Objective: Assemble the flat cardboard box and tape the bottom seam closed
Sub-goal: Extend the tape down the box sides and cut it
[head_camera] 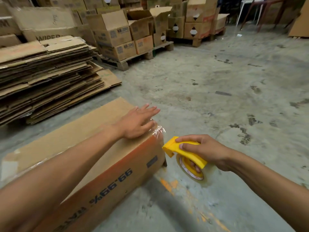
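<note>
Pressed left hand (139, 122) flat, fingers spread, on box (100, 148) to smooth tape end (158, 130); gripped yellow tape dispenser (185, 153) with right hand (207, 150), just beside box's end.

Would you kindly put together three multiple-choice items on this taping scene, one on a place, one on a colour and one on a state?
1. Where does the left hand rest?
A. On top of the cardboard box, near its far end
B. On the stack of flattened cartons
C. On the floor

2. What colour is the tape dispenser?
A. Red
B. Yellow
C. Blue

3. What is the state of the right hand?
A. Open and empty
B. Pressed flat on the box
C. Closed around the tape dispenser, just off the box's end

Answers:
1 A: the palm lies flat on the box's upper face, by the crinkled clear tape at the corner.
2 B: its plastic body is bright yellow.
3 C: the fingers wrap through the roll and the thumb lies over the dispenser's body.
</note>
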### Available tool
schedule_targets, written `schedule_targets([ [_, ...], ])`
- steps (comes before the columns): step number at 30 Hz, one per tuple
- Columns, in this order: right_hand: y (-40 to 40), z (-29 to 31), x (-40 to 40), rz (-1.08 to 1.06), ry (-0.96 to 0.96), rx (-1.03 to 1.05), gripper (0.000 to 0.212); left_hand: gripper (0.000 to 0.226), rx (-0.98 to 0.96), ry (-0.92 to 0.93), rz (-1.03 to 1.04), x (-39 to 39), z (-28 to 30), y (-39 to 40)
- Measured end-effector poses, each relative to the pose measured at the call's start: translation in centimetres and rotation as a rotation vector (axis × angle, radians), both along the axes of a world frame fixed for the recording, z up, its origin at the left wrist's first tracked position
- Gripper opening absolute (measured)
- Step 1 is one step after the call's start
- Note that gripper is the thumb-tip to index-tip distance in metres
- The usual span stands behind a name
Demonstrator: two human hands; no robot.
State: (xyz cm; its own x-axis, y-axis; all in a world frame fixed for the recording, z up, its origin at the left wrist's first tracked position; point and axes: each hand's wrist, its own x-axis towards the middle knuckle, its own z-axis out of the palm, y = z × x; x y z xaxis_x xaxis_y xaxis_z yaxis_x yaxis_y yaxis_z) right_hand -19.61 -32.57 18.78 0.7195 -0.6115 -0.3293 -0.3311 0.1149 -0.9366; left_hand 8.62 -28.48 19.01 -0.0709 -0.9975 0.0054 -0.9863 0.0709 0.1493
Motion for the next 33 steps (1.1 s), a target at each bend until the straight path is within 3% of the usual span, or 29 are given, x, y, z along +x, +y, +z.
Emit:
schedule_targets([
  [4,-1.7,0.0,0.9,0.066,0.063,0.050,0.022,0.052,0.110,-0.037,-0.010,-3.1,-1.3,-0.4],
  [9,-4.8,0.3,2.7,0.145,0.264,0.224,0.038,0.039,-0.045,-0.027,-0.014,-3.1,-2.4,-0.7],
  [11,-5.7,0.4,3.3,0.164,0.359,0.263,0.035,0.032,-0.083,-0.022,-0.012,-3.1,-2.8,-0.8],
  [15,-4.9,-3.3,2.2,0.377,0.776,-0.073,0.024,0.029,-0.088,-0.017,0.019,-3.0,-3.2,-0.4],
  [17,-3.8,-6.1,0.2,0.435,0.911,-0.047,0.038,0.026,-0.102,-0.007,0.040,-2.8,-3.4,-0.5],
  [19,-3.5,-8.4,-1.8,0.438,0.967,0.090,0.058,0.021,-0.100,-0.023,0.058,-3.1,-3.2,-0.7],
  [20,-3.6,-8.8,-2.5,0.455,1.005,0.079,0.057,0.019,-0.087,-0.034,0.066,-3.5,-3.2,-0.8],
  [22,-4.1,-9.3,-3.2,0.451,1.054,-0.155,0.055,0.020,-0.067,-0.086,0.100,-4.2,-3.4,-0.8],
  [23,-4.2,-9.7,-3.4,0.459,1.062,-0.273,0.066,0.020,-0.062,-0.126,0.119,-4.6,-3.5,-0.7],
  [25,-4.9,-11.1,-3.6,0.494,1.076,-0.328,0.075,0.020,-0.067,-0.196,0.146,-5.1,-3.7,-0.6],
  [33,-1.3,-8.6,-2.9,0.500,1.183,-0.452,0.057,0.045,-0.084,-0.196,0.198,-5.9,-3.9,-0.2],
])
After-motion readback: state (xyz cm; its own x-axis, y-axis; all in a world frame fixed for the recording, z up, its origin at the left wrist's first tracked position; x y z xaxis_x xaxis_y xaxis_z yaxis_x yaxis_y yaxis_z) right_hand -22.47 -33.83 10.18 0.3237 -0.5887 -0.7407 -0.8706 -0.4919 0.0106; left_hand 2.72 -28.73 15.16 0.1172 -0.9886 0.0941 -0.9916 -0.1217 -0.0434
